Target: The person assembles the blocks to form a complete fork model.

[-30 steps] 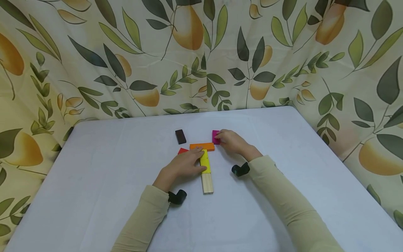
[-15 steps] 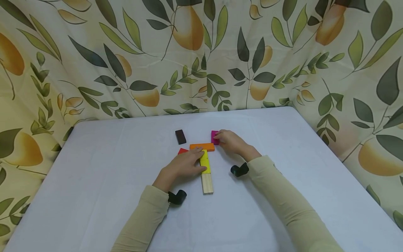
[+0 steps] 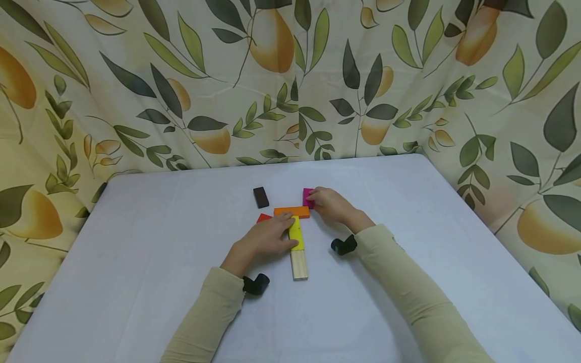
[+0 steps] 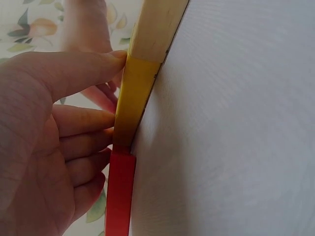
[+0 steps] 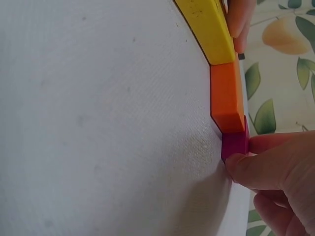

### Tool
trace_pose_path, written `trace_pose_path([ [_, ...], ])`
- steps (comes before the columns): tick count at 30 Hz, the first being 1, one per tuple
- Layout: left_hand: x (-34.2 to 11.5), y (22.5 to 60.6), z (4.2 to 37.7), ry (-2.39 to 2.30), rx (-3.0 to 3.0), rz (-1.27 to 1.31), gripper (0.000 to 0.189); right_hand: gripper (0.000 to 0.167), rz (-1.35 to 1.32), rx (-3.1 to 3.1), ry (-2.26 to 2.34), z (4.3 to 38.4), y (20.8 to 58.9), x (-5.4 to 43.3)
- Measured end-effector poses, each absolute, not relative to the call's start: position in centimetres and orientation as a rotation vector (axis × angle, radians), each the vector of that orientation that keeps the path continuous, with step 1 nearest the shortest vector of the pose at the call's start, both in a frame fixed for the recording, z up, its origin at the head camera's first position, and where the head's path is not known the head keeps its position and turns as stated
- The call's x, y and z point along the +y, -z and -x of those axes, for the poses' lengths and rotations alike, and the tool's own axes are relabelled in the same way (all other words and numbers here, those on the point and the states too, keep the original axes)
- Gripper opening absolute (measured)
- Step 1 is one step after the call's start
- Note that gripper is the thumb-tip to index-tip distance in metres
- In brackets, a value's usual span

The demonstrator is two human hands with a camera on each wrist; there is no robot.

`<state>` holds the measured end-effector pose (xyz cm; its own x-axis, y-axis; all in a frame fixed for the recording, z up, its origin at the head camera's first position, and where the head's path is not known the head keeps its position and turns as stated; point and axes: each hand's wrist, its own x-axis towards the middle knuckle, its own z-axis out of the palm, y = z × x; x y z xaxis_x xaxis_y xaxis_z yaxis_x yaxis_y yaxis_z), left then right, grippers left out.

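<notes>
A plain wood block (image 3: pixel 299 265), a yellow block (image 3: pixel 296 234) and a crosswise orange block (image 3: pixel 292 212) form a T shape on the white table. My left hand (image 3: pixel 265 237) rests its thumb and fingertips on the yellow block, fingers fairly straight. A red block (image 4: pixel 120 194) lies beside it, partly hidden by that hand in the head view. With thumb and fingers, my right hand (image 3: pixel 333 204) pinches a magenta block (image 5: pixel 235 144). That block stands at the far side of the orange block's right end, apparently against it in the right wrist view.
A dark brown block (image 3: pixel 260 197) lies behind and left of the orange one. The white-covered table (image 3: pixel 113 262) reaches back to a leaf-and-fruit patterned curtain (image 3: pixel 281 126). Each wrist carries a small black camera (image 3: pixel 256 285).
My right hand has slid the magenta block slightly left, further behind the orange block's right end. The left hand and the other blocks stay in place.
</notes>
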<state>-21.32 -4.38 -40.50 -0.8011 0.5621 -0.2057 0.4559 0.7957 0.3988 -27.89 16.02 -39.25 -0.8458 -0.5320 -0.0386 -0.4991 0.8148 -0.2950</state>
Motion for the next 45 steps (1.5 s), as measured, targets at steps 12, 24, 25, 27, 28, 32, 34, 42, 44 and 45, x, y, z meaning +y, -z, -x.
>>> trace_pose_path([
  [12,-4.39,40.59,21.27,-0.498,2.677,-0.774,0.067,0.030,0.841,2.900,0.427,27.88,39.57,15.72],
  [24,-4.47,40.69,21.54,-0.478,2.681,-0.778,0.067,0.030,0.856,2.894,0.426,28.11,39.66,15.64],
  [25,-4.46,40.72,21.57,-0.480,2.680,-0.779,0.067,0.030,0.860,2.891,0.425,28.14,39.67,15.64],
  [27,-4.44,40.72,21.55,-0.484,2.677,-0.781,0.067,0.030,0.866,2.887,0.428,28.19,39.69,15.64],
  [28,-4.45,40.71,21.51,-0.489,2.675,-0.782,0.067,0.030,0.868,2.885,0.429,28.20,39.69,15.64],
  [32,-4.50,40.64,21.33,-0.504,2.675,-0.800,0.067,0.030,0.868,2.878,0.428,28.17,39.66,15.60],
  [34,-4.53,40.61,21.29,-0.509,2.676,-0.809,0.067,0.030,0.866,2.875,0.425,28.14,39.63,15.56],
  [42,-4.61,40.51,21.23,-0.496,2.679,-0.815,0.069,0.030,0.865,2.865,0.405,28.13,39.51,15.40],
  [44,-4.61,40.47,21.19,-0.494,2.680,-0.812,0.069,0.030,0.868,2.863,0.406,28.13,39.47,15.35],
  [45,-4.62,40.43,21.18,-0.492,2.682,-0.810,0.069,0.030,0.866,2.861,0.409,28.13,39.44,15.32],
])
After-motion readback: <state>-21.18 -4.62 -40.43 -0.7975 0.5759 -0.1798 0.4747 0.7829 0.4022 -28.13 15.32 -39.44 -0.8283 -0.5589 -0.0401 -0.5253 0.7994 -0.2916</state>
